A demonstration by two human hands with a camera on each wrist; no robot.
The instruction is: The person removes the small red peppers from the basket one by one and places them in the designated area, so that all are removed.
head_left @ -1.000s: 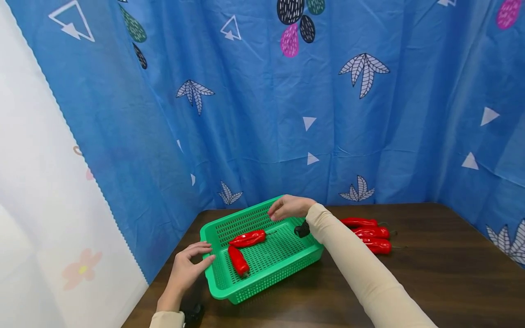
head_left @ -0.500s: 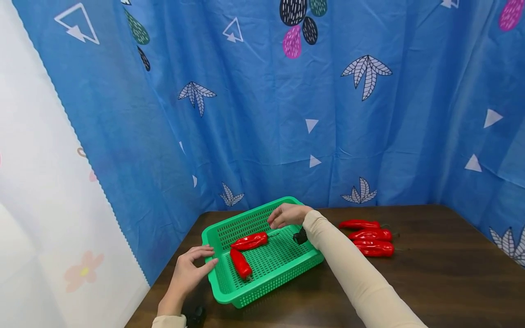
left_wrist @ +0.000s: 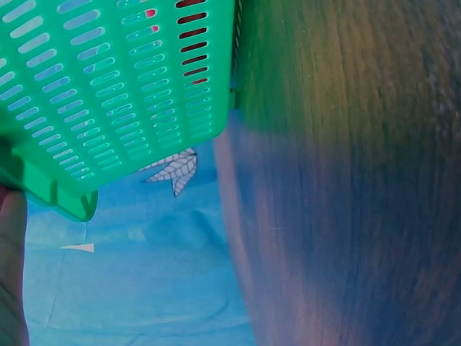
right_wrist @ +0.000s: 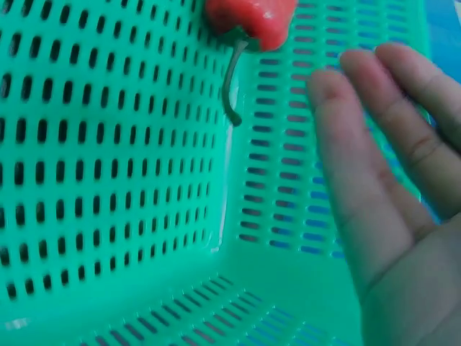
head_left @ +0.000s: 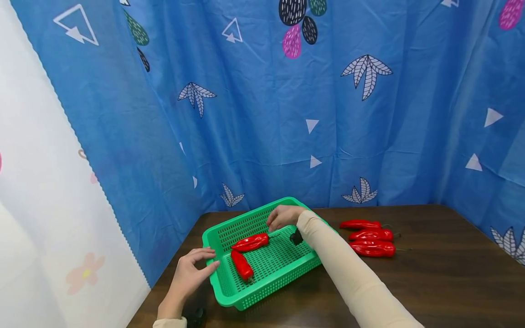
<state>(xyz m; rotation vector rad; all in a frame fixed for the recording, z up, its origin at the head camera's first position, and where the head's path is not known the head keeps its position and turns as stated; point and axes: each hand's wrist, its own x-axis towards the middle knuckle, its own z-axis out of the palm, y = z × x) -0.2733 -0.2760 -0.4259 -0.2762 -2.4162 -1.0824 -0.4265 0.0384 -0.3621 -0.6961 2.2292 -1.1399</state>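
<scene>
A green plastic basket [head_left: 272, 282] stands on the dark wooden table, and two red peppers [head_left: 251, 242] lie inside it toward its left end. My left hand [head_left: 190, 272] rests at the basket's left rim, thumb and fingertips apart; the left wrist view shows one finger [left_wrist: 11, 252] against the rim. Over the far part of the basket my right hand [head_left: 284, 216] hangs with its fingers pointing down. Close by in the right wrist view are its slightly spread fingers [right_wrist: 360, 194], with nothing held between those visible, and a pepper's green stem [right_wrist: 230, 86].
Three more red peppers [head_left: 371, 248] lie side by side on the table [head_left: 443, 273], right of the basket and beyond the right sleeve [head_left: 352, 278]. A blue patterned curtain [head_left: 262, 114] hangs behind the table, and a white cloth [head_left: 49, 182] hangs at the left.
My right hand has come down a little over the basket. The left hand stays at the rim, and the peppers in the basket keep their places. The head view has shifted slightly.
</scene>
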